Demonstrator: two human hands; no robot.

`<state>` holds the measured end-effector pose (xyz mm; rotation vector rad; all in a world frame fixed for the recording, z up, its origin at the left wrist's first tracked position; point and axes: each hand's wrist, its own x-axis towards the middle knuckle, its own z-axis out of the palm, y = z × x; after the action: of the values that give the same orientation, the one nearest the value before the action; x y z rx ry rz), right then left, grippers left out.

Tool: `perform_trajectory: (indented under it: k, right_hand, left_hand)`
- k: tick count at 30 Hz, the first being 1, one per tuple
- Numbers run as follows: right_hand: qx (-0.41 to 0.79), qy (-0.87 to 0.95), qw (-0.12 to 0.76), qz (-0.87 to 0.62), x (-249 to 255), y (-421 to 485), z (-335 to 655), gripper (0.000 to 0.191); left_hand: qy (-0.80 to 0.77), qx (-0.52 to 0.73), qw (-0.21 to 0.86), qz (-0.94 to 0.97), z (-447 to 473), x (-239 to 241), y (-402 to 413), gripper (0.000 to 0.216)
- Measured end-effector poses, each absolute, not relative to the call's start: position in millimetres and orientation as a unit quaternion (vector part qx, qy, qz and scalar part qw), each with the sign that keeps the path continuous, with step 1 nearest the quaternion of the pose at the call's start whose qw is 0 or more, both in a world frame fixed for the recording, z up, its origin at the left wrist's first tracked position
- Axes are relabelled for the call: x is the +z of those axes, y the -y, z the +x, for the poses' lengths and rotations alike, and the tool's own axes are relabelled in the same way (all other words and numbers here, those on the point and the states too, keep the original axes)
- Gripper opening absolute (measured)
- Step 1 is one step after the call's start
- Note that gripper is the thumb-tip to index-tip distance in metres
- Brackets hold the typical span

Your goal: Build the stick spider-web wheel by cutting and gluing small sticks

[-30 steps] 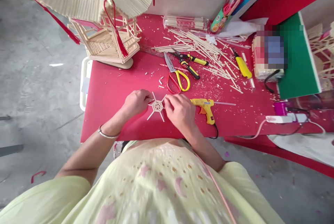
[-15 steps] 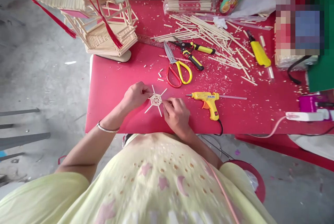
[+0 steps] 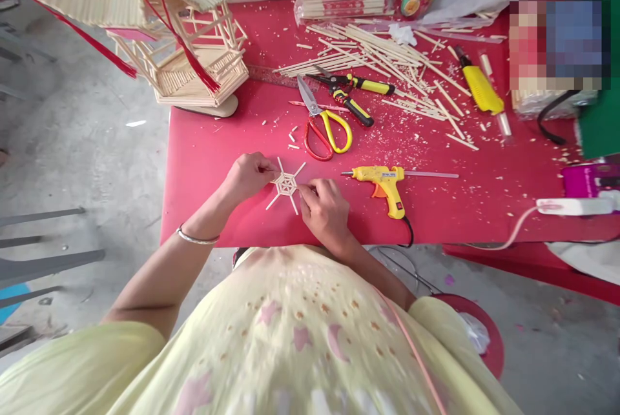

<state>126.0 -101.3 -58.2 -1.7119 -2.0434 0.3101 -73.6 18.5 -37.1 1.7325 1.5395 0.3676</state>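
Compared with the earliest frame, the right hand [image 3: 325, 208] has drawn toward the person and away from the glue gun [image 3: 380, 176], whose tip [image 3: 347, 173], then hidden behind that hand, now shows. The wheel [image 3: 285, 184], six spokes around a small hexagon of sticks, is to the left of the glue gun, between the two hands. The left hand [image 3: 249, 177], farther left of the glue gun, has its fingers pinching the wheel's left spoke; the right hand, nearest the glue gun but apart from it, pinches the right spoke. Past the glue gun on the red counter [image 3: 232, 144], the scissors [image 3: 314, 108] lie to its left with handles open, the cutters [image 3: 349, 87] farther back, the loose sticks [image 3: 334, 65] behind those. The pavilion [image 3: 201, 70] stands far to its left.
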Motion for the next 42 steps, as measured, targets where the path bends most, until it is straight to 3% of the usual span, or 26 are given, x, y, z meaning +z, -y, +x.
perform_trajectory:
  k: [13,17,23,27,32,36,42]
  right_hand:
    - [0.112,0.732,0.271,-0.615,-55,103,132,0.031]
    - [0.037,0.662,0.292,-0.69,-39,120,172,0.034]
    - [-0.012,0.522,0.115,-0.845,-26,138,232,0.045]
    - [0.043,0.486,0.079,-0.869,-31,126,242,0.042]
    - [0.137,0.49,0.188,-0.84,-25,111,241,0.026]
    - [0.202,0.518,0.274,-0.785,-5,104,216,0.026]
    - [0.14,0.672,0.226,-0.691,13,87,169,0.049]
  left_hand:
    - [-0.616,0.146,0.371,0.679,-72,-37,-16,0.018]
    - [-0.609,0.157,0.394,0.67,-74,-36,-17,0.021]
    - [-0.59,0.186,0.453,0.642,-79,-33,-16,0.027]
    - [-0.567,0.235,0.515,0.599,-79,-19,-14,0.021]
    - [-0.555,0.281,0.576,0.53,-82,-5,-13,0.02]
    - [-0.545,0.293,0.597,0.511,-87,-11,-15,0.027]
    - [-0.54,0.299,0.609,0.498,-87,-17,-17,0.027]
